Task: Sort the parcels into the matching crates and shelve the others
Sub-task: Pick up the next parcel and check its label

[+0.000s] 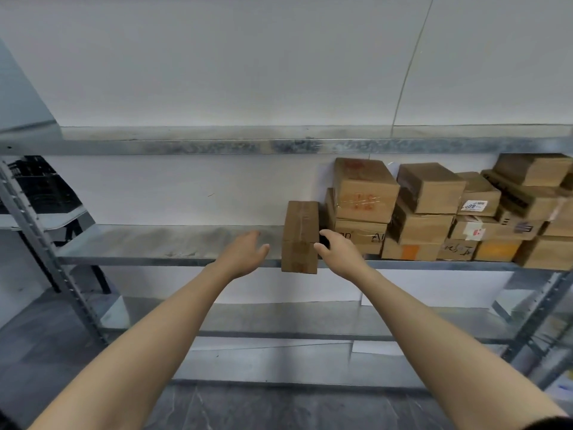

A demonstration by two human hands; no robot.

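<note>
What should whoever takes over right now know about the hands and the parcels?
Left hand: open, above the shelf, just left of the box, not touching it.
Right hand: open, touching the box's right side.
Box: upright at the shelf's front edge, slightly overhanging, beside the stack on the right.
Done: stack shelved. Left: probably push the box fully in; any further parcels are out of view.

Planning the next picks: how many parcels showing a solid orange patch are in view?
2. Both sit in the bottom row on the shelf: left orange-patch parcel and right orange-patch parcel. Others may be hidden behind.
</note>
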